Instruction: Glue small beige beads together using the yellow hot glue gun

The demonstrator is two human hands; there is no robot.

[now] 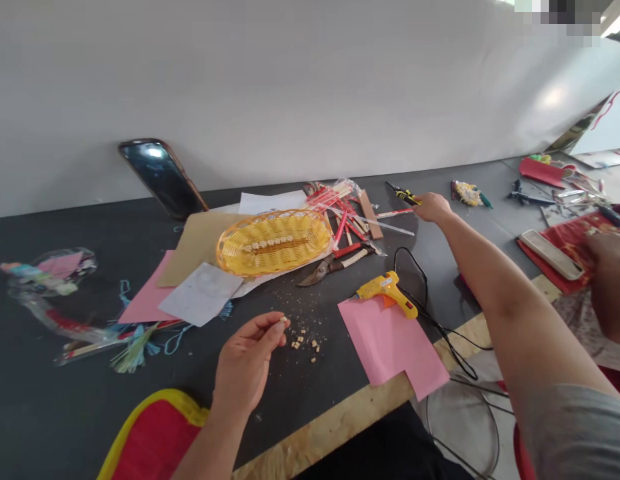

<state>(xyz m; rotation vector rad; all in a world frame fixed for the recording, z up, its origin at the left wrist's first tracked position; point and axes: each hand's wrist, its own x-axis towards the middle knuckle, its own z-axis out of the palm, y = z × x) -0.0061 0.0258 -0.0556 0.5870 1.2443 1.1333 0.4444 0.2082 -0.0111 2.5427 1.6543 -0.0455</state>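
My left hand (pixel 250 353) is closed in a pinch above the dark table, with a small pale wooden piece (pixel 283 320) between thumb and fingertips. Just right of it, several similar wooden bits (pixel 297 343) lie among crumbs. My right arm is stretched far across the table. At its end my right hand (pixel 434 207) closes on the near end of a slim black-and-yellow tool (pixel 403 195) with a pointed dark tip; its exact kind is unclear. A yellow woven basket (pixel 230 263) holds a row of small pale pieces.
Pruning shears (pixel 323 270) lie before the basket. A yellow glue gun (pixel 385 290) rests on pink paper (pixel 390 347), its black cord trailing right. A phone (pixel 163 177) leans against the wall. Packaged sticks (pixel 340 200) lie behind. Another person's hand (pixel 607 250) is at far right.
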